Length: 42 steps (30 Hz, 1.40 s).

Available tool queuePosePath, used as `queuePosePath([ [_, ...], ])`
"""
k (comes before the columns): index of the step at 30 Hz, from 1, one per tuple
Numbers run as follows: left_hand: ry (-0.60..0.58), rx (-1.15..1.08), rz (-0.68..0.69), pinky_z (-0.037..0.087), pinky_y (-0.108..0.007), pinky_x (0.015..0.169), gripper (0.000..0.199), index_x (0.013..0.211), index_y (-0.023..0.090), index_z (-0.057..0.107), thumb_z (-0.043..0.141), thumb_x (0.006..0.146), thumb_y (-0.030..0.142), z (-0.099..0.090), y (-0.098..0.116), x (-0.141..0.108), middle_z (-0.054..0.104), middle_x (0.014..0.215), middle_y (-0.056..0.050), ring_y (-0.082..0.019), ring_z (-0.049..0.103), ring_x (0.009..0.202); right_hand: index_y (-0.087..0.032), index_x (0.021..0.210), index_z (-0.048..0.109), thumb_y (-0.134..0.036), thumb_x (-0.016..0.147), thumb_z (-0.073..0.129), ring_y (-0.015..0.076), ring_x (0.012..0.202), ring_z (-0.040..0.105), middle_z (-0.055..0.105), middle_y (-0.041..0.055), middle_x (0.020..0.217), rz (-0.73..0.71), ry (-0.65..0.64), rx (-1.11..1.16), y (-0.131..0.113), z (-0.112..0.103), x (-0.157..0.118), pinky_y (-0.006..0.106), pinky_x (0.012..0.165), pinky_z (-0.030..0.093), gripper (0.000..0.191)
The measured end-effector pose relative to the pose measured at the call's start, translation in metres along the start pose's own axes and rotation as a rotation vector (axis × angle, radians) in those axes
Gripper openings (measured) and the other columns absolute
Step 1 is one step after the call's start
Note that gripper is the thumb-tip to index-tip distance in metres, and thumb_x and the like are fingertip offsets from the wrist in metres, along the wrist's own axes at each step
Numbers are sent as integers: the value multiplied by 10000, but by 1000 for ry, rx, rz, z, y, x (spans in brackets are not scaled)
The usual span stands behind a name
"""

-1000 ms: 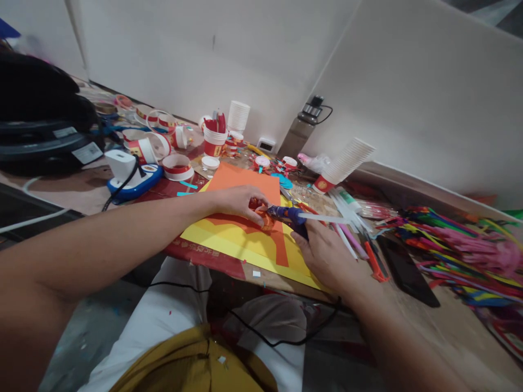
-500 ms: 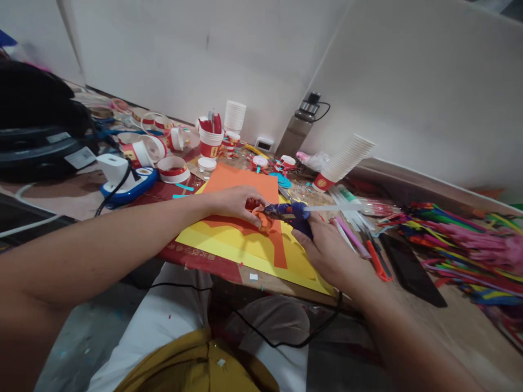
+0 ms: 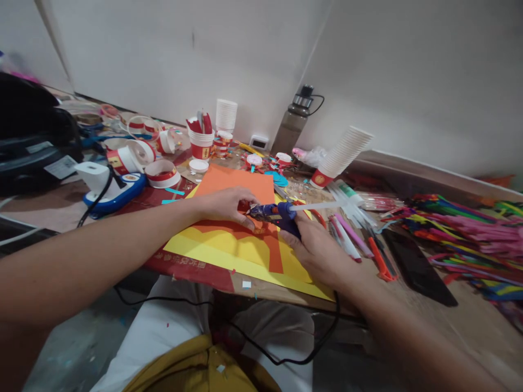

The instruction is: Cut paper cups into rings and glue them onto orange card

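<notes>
My right hand (image 3: 312,237) grips a blue hot glue gun (image 3: 281,214) by its handle. A long translucent glue stick (image 3: 314,206) sticks out of the gun's back end, and its nozzle points left. My left hand (image 3: 237,207) is closed with bent fingers around a small orange-red curled piece (image 3: 245,206), partly hidden by the fingers and the nozzle. The nozzle lies right at the left fingertips; whether it touches the piece I cannot tell. Beneath both hands lie orange paper (image 3: 241,182) and yellow paper (image 3: 192,244).
Stacked paper cups (image 3: 345,155) lean beside a grey bottle (image 3: 292,128). To the right are a phone (image 3: 419,267), a red-handled cutter (image 3: 379,261), pens (image 3: 347,237) and pipe cleaners (image 3: 461,234). Left stand a blue-and-white power strip (image 3: 116,196) and cut cup rings (image 3: 162,174). A black cable (image 3: 281,359) hangs in front.
The glue gun's nozzle has moved left, closer in among my left fingers, covering more of the orange piece. The whole view has shifted slightly.
</notes>
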State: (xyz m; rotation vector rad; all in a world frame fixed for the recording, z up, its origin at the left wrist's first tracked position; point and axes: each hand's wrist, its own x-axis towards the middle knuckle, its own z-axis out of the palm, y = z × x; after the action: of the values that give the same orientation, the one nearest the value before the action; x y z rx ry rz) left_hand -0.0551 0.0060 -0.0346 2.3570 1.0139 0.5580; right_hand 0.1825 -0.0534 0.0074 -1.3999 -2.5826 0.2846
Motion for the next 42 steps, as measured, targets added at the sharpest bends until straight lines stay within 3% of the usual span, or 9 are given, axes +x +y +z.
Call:
queuePosePath([
  [12,-5,-9,-12,365,-236,669,393,826,155,631,730,668,502,-1,6,1,547,800,-5,-139,496,741,-159,1109,567,-318,932,418,246,893,616,663,119,987,1,79,-61,9,0,-2,328,736,455,281],
  [20,-26,-5,-34,382,-254,757,435,983,183,663,732,682,489,-2,4,1,585,916,-29,-173,531,871,-159,1063,560,-301,939,408,242,855,613,655,116,935,-48,48,-30,13,8,-2,329,710,449,242],
  [28,-33,2,-36,401,-279,808,494,1106,222,650,740,686,467,-2,6,1,596,944,-26,-175,548,888,-173,1063,522,-336,927,435,202,715,590,655,98,874,30,-28,88,13,5,-6,273,577,378,229],
  [42,-29,-16,-17,420,-280,785,458,1040,203,656,739,687,482,-1,3,0,601,943,-32,-177,546,881,-167,1200,452,-298,919,437,219,779,591,652,109,942,95,-22,254,12,6,-1,297,624,403,310],
])
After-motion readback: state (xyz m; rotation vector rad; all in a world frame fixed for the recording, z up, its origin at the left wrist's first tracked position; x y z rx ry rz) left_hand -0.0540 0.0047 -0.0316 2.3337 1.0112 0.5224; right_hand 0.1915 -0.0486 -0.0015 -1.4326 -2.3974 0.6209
